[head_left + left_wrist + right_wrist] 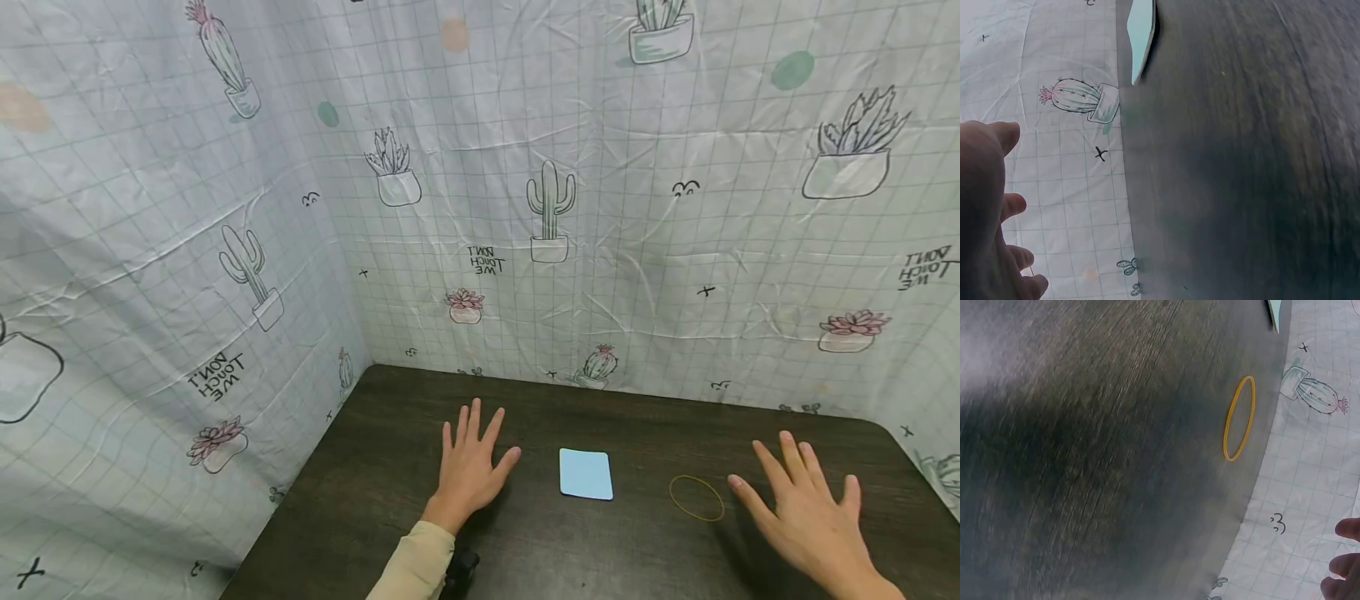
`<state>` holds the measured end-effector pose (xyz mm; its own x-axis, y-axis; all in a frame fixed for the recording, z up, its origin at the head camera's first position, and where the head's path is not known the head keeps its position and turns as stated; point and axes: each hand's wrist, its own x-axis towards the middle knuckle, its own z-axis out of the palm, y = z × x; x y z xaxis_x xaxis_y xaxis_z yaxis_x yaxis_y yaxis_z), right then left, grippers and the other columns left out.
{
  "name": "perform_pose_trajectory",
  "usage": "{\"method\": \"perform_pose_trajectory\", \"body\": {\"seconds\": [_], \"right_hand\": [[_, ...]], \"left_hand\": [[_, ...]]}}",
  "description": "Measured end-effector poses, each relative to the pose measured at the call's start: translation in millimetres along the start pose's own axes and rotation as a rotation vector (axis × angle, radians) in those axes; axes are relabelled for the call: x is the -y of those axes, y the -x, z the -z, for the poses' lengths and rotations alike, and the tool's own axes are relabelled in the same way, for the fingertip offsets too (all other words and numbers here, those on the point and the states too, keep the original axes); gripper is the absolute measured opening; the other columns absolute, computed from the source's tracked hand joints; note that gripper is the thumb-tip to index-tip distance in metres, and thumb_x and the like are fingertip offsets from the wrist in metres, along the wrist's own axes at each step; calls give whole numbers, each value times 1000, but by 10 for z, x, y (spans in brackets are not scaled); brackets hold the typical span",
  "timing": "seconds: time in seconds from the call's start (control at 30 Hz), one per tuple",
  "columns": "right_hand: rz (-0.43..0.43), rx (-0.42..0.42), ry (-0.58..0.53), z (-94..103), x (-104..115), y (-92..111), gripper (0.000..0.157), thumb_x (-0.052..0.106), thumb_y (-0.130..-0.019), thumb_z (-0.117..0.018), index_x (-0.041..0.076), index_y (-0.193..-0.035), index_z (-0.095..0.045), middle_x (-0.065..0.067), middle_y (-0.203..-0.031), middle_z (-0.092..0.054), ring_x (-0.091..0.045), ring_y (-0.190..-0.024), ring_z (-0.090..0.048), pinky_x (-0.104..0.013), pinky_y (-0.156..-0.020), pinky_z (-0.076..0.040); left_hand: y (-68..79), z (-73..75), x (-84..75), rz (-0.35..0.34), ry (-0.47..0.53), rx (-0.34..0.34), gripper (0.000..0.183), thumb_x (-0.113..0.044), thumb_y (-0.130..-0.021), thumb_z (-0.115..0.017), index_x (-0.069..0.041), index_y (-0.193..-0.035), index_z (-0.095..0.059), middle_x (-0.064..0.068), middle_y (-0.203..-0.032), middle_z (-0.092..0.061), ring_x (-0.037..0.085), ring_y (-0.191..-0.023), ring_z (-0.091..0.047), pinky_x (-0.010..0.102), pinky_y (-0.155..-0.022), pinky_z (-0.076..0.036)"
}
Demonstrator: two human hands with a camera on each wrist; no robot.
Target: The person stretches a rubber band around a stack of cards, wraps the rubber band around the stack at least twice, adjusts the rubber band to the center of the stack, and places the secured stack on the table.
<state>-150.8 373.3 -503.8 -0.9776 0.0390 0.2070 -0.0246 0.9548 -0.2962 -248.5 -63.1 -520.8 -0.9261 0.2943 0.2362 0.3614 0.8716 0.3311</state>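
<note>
In the head view, a dark wood-grain table (600, 558) stands against a pale hanging cloth (487, 100) printed with grid lines, potted cacti, succulents and lettering; the person's left hand (470, 475) is over the left part of the tabletop, palm down, its fingers straight and fanned apart, the thumb held out to the side, gripping nothing; a cream sleeve (416, 560) covers the forearm behind it, with a small black object (462, 568) beside it; a light blue square (586, 474) lies flat on the table, to the right of the left thumb and apart from it; a thin yellow band (707, 521) lies as a loop further right, between the square and the right hand (813, 518); that hand is also palm down, fingers spread wide and holding nothing, its thumb near the loop but not touching it.

In the left wrist view, fingertips of the left hand show at the left edge, against the cloth and apart from each other, with nothing in their hold; part of the square shows at the top, on the tabletop.

In the right wrist view, the band rests on the wood as a long narrow loop; a corner of the square shows at the top; a few fingertips enter at the lower right, in front of the cloth, the rest of the hand being out of the picture.
</note>
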Motion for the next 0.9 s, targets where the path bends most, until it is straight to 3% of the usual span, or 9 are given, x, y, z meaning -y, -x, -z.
{"method": "perform_pose_trajectory", "body": {"seconds": [0.17, 0.3, 0.43, 0.63, 0.77, 0.9], "right_hand": [[-17, 11, -48, 4, 31, -13, 81, 54, -105, -42, -6, -155, -21, -32, -160, 9, -48, -147, 12, -80, -98, 16], [-38, 23, -59, 5, 61, -26, 83, 56, -105, -42, -11, -152, -26, -38, -158, 0, -62, -138, -12, -83, -97, -10], [-61, 53, -56, 20, 69, -46, 85, 58, -104, -41, -14, -149, -29, -43, -154, -8, -69, -122, -29, -78, -85, -31], [-103, 116, -77, 1, 85, -52, 90, 61, -104, -36, -18, -146, -29, -47, -148, -16, -70, -117, -32, -76, -80, -36], [-119, 104, -83, -28, 121, -28, 89, 60, -104, -37, -19, -144, -30, -48, -142, -23, -69, -117, -34, -74, -81, -37], [-147, 143, -88, -42, 150, -14, 90, 60, -104, -35, -21, -143, -29, -49, -134, -29, -68, -112, -40, -71, -80, -41]], "left_hand": [[-29, -4, -50, 4, 51, 9, 73, -65, -101, -37, -25, -161, -26, 13, -167, -7, 34, -153, -8, 63, -118, -11], [-70, -17, -82, 15, 104, 31, 74, -66, -101, -37, -26, -162, -24, 12, -168, -6, 34, -152, -11, 62, -117, -15], [-125, -33, -117, 31, 170, 47, 75, -65, -101, -40, -25, -162, -23, 12, -167, -9, 36, -151, -18, 62, -116, -21], [-188, -96, -174, 72, 213, 93, 77, -64, -100, -44, -22, -162, -23, 13, -165, -19, 41, -141, -37, 65, -108, -33], [-225, -133, -223, 84, 264, 117, 80, -63, -100, -47, -17, -161, -26, 17, -162, -26, 46, -138, -40, 66, -107, -33], [-281, -165, -289, 100, 293, 142, 81, -62, -99, -49, -14, -160, -27, 17, -158, -34, 42, -136, -43, 64, -104, -38]]}}
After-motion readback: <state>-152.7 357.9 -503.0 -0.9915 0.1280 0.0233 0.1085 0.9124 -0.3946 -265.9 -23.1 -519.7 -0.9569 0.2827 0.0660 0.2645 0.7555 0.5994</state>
